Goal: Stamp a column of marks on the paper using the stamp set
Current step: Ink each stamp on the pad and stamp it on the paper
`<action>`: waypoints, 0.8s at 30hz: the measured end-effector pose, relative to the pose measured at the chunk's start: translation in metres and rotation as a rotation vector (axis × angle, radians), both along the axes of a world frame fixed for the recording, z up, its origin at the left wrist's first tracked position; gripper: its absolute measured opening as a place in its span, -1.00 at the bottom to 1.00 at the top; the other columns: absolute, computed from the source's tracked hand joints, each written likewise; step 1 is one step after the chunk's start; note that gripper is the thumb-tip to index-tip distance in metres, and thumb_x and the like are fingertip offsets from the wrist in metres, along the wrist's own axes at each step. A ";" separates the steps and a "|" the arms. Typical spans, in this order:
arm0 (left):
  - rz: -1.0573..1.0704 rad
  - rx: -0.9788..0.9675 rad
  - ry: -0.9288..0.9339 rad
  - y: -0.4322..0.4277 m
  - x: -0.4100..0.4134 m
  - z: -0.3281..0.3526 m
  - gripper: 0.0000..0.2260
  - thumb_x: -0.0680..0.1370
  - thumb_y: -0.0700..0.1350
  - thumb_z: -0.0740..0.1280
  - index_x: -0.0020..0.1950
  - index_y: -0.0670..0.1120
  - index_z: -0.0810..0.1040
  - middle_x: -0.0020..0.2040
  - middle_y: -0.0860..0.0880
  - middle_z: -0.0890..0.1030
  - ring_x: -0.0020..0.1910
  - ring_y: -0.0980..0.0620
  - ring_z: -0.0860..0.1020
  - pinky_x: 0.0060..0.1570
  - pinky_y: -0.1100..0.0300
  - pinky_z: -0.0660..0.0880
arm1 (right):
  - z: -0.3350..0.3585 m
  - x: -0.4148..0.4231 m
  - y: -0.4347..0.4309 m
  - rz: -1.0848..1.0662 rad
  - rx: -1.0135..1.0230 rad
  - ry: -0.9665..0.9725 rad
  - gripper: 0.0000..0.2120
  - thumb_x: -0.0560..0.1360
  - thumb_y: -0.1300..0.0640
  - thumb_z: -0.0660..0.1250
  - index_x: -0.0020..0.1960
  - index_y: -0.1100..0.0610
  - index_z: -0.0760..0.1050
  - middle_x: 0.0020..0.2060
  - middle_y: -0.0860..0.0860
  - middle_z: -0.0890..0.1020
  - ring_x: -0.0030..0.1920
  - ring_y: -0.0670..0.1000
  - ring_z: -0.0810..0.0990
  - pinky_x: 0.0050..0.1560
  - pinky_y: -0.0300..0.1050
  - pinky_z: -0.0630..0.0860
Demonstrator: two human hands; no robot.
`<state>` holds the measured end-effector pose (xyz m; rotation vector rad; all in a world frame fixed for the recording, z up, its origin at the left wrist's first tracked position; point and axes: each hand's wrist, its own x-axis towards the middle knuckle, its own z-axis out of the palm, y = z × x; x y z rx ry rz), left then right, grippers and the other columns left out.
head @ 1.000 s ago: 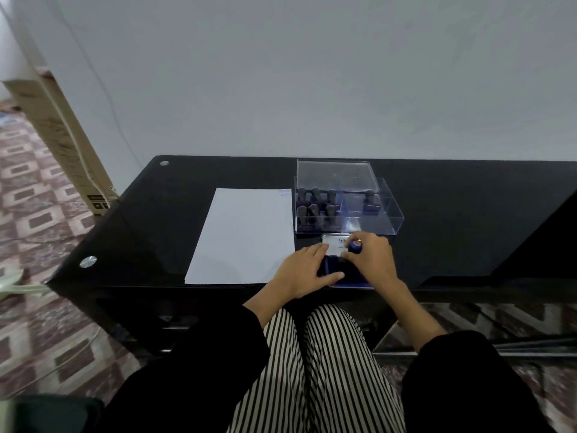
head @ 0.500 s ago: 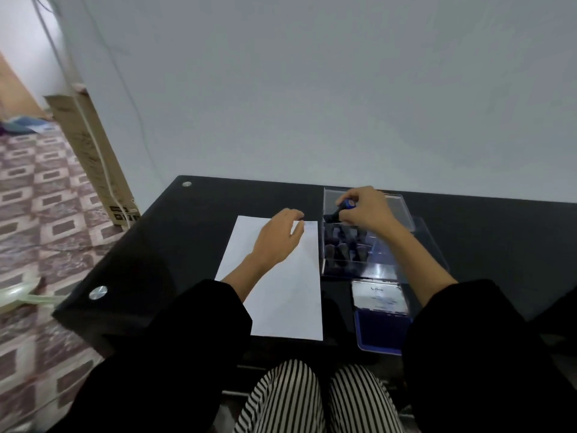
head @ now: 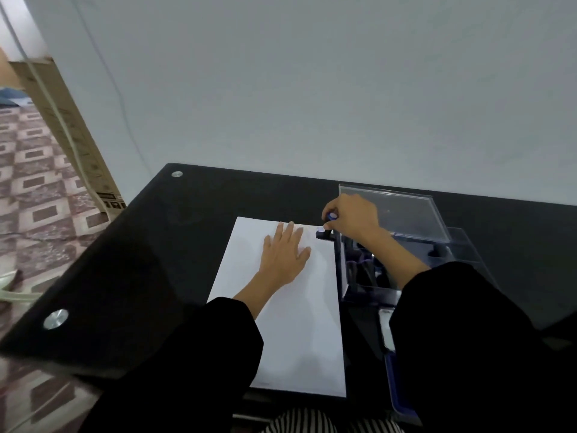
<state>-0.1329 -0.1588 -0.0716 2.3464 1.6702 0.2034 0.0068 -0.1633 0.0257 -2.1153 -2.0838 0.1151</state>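
Note:
A white sheet of paper [head: 299, 326] lies on the black glass table [head: 150, 257]. My left hand [head: 285, 253] rests flat on the sheet's upper part, fingers spread. At the paper's top right corner my right hand [head: 352, 218] grips a small dark stamp [head: 325, 233] with a blue top, its base down on the paper. A faint mark shows just above the stamp. The clear stamp case [head: 402, 220] with several dark stamps stands right of the paper. My right sleeve hides most of the blue ink pad [head: 392, 370].
A tall cardboard box [head: 65, 132] leans against the wall at the left, beside patterned floor tiles. A thin cable runs down the wall. The table's front edge is close to my striped trousers.
My right hand has carried the stamp from the ink pad, past the case, onto the paper's top right corner. My left hand left the ink pad and now lies flat on the sheet.

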 end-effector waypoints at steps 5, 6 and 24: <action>-0.010 0.048 0.073 0.000 -0.004 -0.019 -0.45 0.62 0.17 -0.06 0.55 -0.04 -0.04 0.56 -0.06 -0.08 0.54 -0.07 -0.12 0.47 -0.06 -0.15 | -0.008 -0.002 0.008 0.017 0.015 -0.040 -0.84 0.45 0.04 0.41 0.02 0.00 0.63 0.02 -0.02 0.64 0.08 0.03 0.58 -0.13 -0.19 0.40; -0.009 0.057 0.076 0.000 -0.004 -0.020 -0.45 0.62 0.17 -0.07 0.55 -0.04 -0.04 0.56 -0.06 -0.08 0.54 -0.07 -0.12 0.47 -0.06 -0.15 | -0.010 -0.003 0.008 0.015 0.019 -0.044 -0.83 0.44 0.04 0.41 0.02 0.00 0.63 0.01 -0.01 0.65 0.08 0.04 0.58 -0.14 -0.19 0.39; -0.009 0.090 0.107 -0.001 -0.003 -0.022 -0.45 0.62 0.17 -0.09 0.55 -0.03 -0.06 0.56 -0.05 -0.09 0.54 -0.06 -0.13 0.47 -0.04 -0.16 | -0.024 -0.005 0.009 -0.027 0.026 -0.105 -0.81 0.45 0.06 0.42 0.05 0.04 0.64 0.01 0.07 0.65 0.08 0.09 0.57 -0.16 -0.13 0.44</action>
